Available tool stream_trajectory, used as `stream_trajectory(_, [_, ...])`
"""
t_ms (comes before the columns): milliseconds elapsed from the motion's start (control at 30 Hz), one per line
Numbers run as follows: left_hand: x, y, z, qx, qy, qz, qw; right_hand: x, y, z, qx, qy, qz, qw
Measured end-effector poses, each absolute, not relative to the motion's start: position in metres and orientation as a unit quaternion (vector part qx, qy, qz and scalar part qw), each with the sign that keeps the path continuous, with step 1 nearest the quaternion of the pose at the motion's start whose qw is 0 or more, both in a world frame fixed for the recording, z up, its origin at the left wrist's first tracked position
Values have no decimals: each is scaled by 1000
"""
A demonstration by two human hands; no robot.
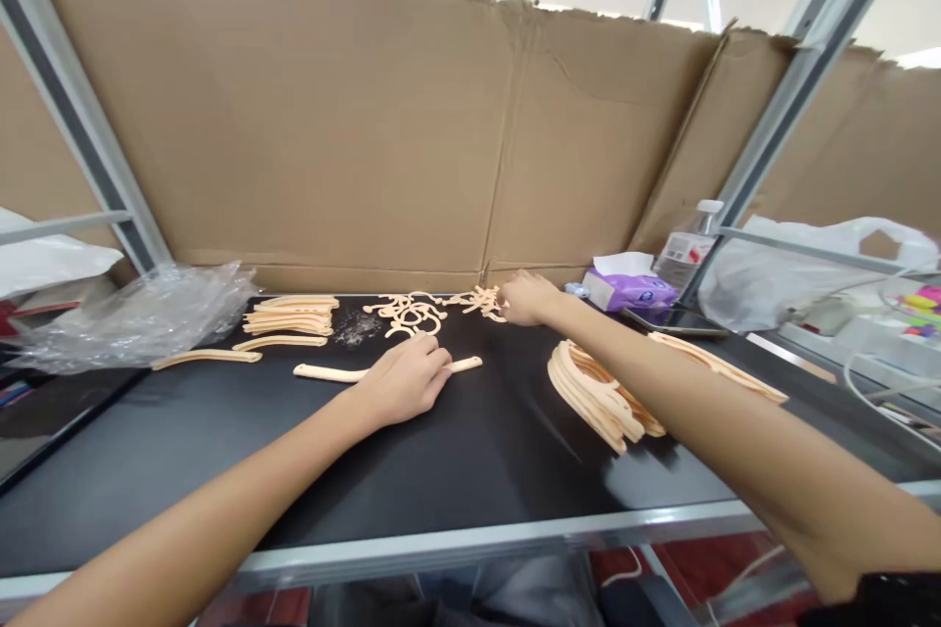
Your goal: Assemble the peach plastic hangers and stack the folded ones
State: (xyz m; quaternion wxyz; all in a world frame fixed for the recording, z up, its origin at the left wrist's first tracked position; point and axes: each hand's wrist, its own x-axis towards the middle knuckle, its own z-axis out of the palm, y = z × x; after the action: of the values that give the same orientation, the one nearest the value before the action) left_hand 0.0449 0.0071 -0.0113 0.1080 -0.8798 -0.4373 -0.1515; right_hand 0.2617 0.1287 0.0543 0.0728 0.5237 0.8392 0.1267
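Observation:
My left hand is closed over the middle of a long, slightly bent beige strip on the black table. Both ends of the strip stick out past the hand, and a small hole shows at its right end. Farther back, my right hand is at a heap of small beige pieces. Its fingers are bent down and together, and whatever is between the fingertips is hidden. Between the hands and to the left lies a tangle of curved beige hooks.
Stacked beige strips lie at the left beside crumpled clear plastic. More curved strips are piled under my right forearm. A purple tissue pack, a bottle and a phone stand or lie back right, before a cardboard wall.

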Motion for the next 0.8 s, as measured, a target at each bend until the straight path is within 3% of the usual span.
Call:
stream_trajectory(600, [47,-3,-9,-851,-481,-197,82,261,143,29,469,875,113,39])
stream_trajectory(800, [44,-2,-7,-837,-506,-197,64,265,144,22,417,901,119,-28])
